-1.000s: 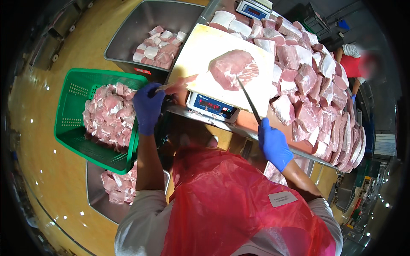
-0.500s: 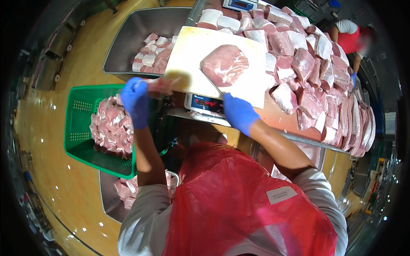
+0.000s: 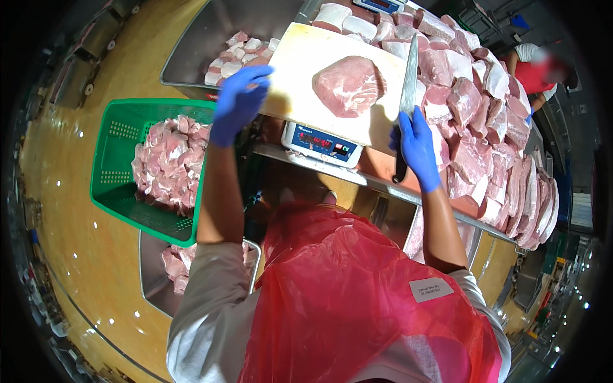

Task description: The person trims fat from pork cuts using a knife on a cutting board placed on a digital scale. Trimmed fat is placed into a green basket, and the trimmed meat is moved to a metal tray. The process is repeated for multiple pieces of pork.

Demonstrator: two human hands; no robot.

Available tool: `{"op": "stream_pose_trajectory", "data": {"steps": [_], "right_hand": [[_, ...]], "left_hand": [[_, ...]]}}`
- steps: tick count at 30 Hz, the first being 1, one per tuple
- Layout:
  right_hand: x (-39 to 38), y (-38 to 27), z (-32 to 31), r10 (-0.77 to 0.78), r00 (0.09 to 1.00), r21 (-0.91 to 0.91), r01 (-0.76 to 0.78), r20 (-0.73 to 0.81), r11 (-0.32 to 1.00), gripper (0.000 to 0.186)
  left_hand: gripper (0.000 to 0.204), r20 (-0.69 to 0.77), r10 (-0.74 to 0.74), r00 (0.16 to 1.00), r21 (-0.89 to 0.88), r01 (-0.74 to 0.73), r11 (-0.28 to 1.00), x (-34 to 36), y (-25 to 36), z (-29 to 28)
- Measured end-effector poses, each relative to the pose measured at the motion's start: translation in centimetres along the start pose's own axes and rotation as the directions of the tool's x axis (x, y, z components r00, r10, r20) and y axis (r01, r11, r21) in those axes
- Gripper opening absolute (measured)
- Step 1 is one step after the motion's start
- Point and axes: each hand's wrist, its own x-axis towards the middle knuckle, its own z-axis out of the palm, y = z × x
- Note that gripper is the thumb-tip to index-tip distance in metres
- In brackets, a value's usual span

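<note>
A pale pink slab of raw meat (image 3: 348, 87) lies on the white cutting board (image 3: 290, 57), which rests over a digital scale (image 3: 321, 144). My left hand (image 3: 240, 105), in a blue glove, is at the board's left edge; its fingers stretch toward the board and no meat shows in them. My right hand (image 3: 418, 145), also gloved in blue, grips a knife (image 3: 409, 80) by its black handle beside the board's right edge. The blade points away from me, upright over the edge of the board and the meat pile.
Stacked meat pieces (image 3: 469, 102) cover the table to the right. On the left stands a green crate (image 3: 105, 163) of meat trimmings, with metal bins (image 3: 182, 67) of meat behind and in front of it. A co-worker (image 3: 535, 73) stands at the far right.
The meat strip that hung from my left hand is gone from it, and that hand has moved to the board's edge. My right hand has swung the knife away from the slab to the right.
</note>
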Motion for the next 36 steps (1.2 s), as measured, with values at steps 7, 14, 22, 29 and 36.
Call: {"op": "stream_pose_trajectory", "data": {"steps": [7, 14, 22, 29, 36], "right_hand": [[8.8, 6.1, 5.1, -0.229, 0.965, -0.001, 0.231, -0.129, 0.973, 0.024], [5.2, -0.2, 3.4, -0.362, 0.927, -0.392, 0.3, -0.093, 0.87, 0.024], [-0.4, -2.3, 9.5, -0.184, 0.926, -0.651, 0.363, 0.329, 0.666, 0.019], [-1.2, -1.3, 8.6, -0.11, 0.916, -0.689, 0.364, 0.385, 0.627, 0.019], [-9.4, -1.4, -1.8, 0.249, 0.866, -0.861, 0.316, 0.434, 0.399, 0.019]], "left_hand": [[0.037, 0.19, -0.377, 0.906, -0.466, 0.421, 0.778, 2.8, 1.2, 13.3], [0.031, -0.13, -0.388, 0.912, -0.218, 0.356, 0.909, -3.1, 6.7, 11.8], [0.02, -0.104, -0.504, 0.857, -0.366, 0.439, 0.821, -3.3, 8.0, 11.7], [0.008, -0.258, -0.435, 0.863, -0.135, 0.414, 0.9, -3.3, 7.7, 10.6], [0.009, -0.214, -0.604, 0.768, -0.288, 0.541, 0.79, -2.2, 8.6, 10.2]]}}
